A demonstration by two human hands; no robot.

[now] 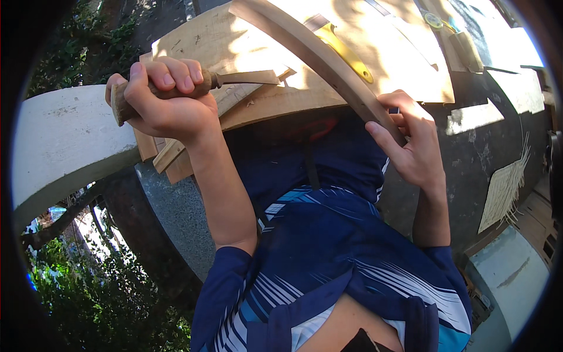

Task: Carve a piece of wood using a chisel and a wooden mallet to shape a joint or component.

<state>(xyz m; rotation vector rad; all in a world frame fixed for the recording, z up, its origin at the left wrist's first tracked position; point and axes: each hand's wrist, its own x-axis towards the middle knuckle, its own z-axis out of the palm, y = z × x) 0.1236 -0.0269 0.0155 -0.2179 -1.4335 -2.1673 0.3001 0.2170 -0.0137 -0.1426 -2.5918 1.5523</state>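
Observation:
My left hand (167, 97) is closed around the wooden handle (120, 105) of a chisel. The chisel's flat blade (249, 77) points right, over the near part of a wooden board (196, 56), apart from the strip in my other hand. A long strip of wood (316, 61), which looks curved, slants from the top of the view down to my right hand (413, 138). The right fingers and thumb grip its near end. Beyond the strip lies a yellow-handled paintbrush (343, 56) on the board.
Narrow wood pieces (170, 154) stick out at the board's left end, beside a white ledge (70, 132). At the far right lie a tool with a thick wooden handle (467, 51) and a roll of tape (433, 21). A frayed woven mat (501, 190) lies to the right.

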